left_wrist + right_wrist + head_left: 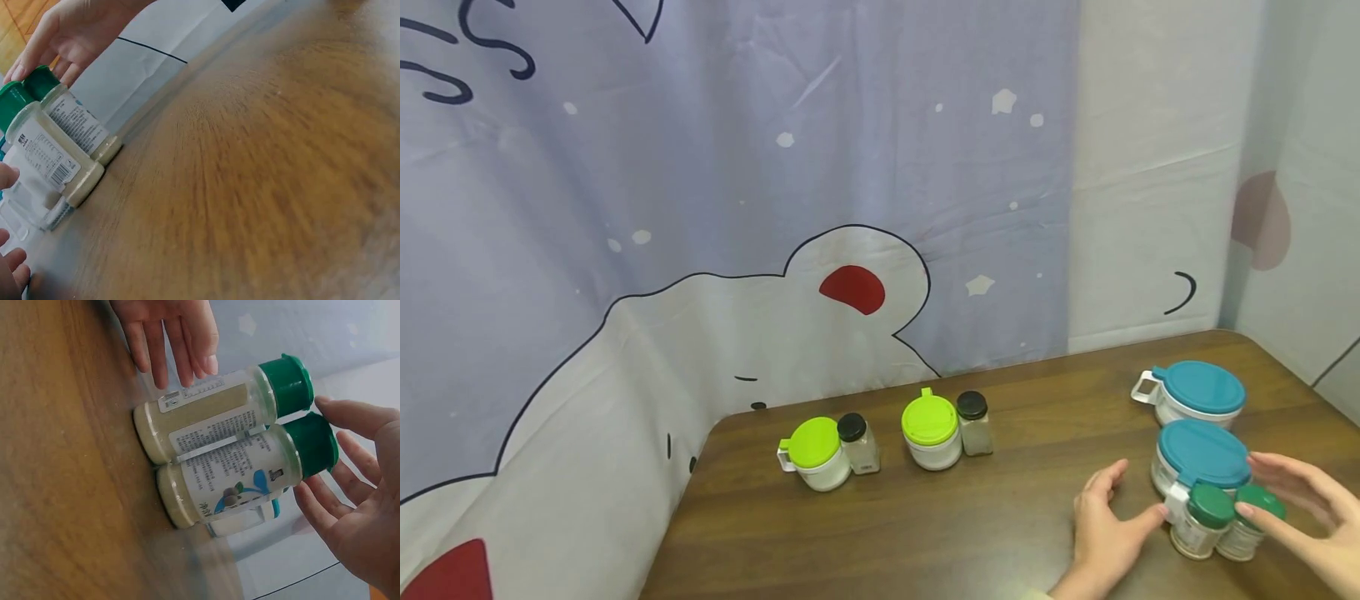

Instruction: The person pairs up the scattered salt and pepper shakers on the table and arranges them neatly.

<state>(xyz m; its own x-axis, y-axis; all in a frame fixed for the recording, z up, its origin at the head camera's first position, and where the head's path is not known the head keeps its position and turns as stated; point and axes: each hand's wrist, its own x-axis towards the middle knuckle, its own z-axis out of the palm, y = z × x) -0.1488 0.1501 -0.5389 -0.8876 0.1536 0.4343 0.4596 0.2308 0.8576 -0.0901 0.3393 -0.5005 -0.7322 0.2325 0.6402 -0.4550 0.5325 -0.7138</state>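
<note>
Two spice shakers with green caps stand upright side by side at the right of the head view: a left shaker [1199,527] and a right shaker [1242,533]. Pale powder shows inside both in the right wrist view. Right behind them is a white jar with a teal lid [1204,452], its white handle partly hidden. My left hand [1105,525] is spread to the left of the shakers, thumb tip near that handle. On the other side, my right hand [1318,517] has its thumb tip at the right shaker's cap [312,445], fingers loosely extended beyond it.
A second teal-lidded jar [1202,392] stands farther back. Toward the table's middle, a lime-lidded jar [931,429] adjoins a black-capped shaker [975,423]. Left of them stand another lime-lidded jar [816,454] and black-capped shaker [860,444]. A patterned curtain [737,167] hangs behind.
</note>
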